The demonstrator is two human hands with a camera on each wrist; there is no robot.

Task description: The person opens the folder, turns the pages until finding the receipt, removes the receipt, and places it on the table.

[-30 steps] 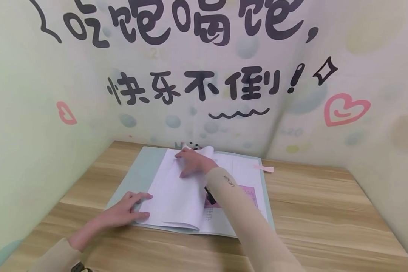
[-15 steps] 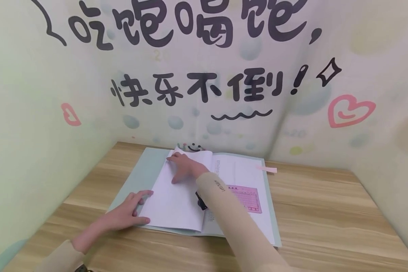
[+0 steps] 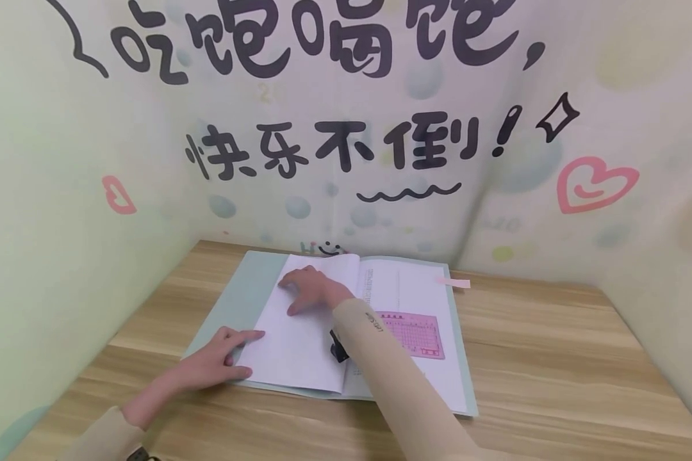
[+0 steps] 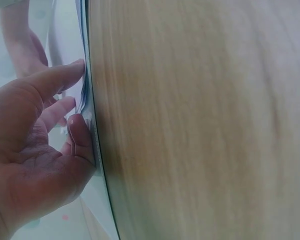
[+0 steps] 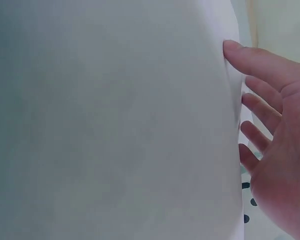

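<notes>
An open booklet or folder with a pale blue-green cover [image 3: 235, 293] lies on the table. Its left side bears white pages [image 3: 294, 352], the top one blank. On the right-hand page [image 3: 421, 288] are printed lines and a pink panel with a grid [image 3: 418, 336], partly behind the right sleeve. My left hand [image 3: 210, 360] rests at the lower left edge of the pages, thumb and forefinger extended onto the paper. Across the upper left page lies my right hand [image 3: 314, 288], its fingertips touching the sheet near its outer edge. In the right wrist view, the right hand's fingers [image 5: 262, 107] are loosely bent.
A pale pink tab [image 3: 454, 282] sticks out from the booklet's right edge. The wood-grain table [image 3: 553, 358] meets a printed wall [image 3: 334, 218] just behind the booklet, with side walls left and right. A dark device [image 3: 338, 346] sits at the right wrist.
The white page, curled up near the spine earlier, now lies flatter on the left. My right hand has moved left and slightly toward me. The left hand has barely moved.
</notes>
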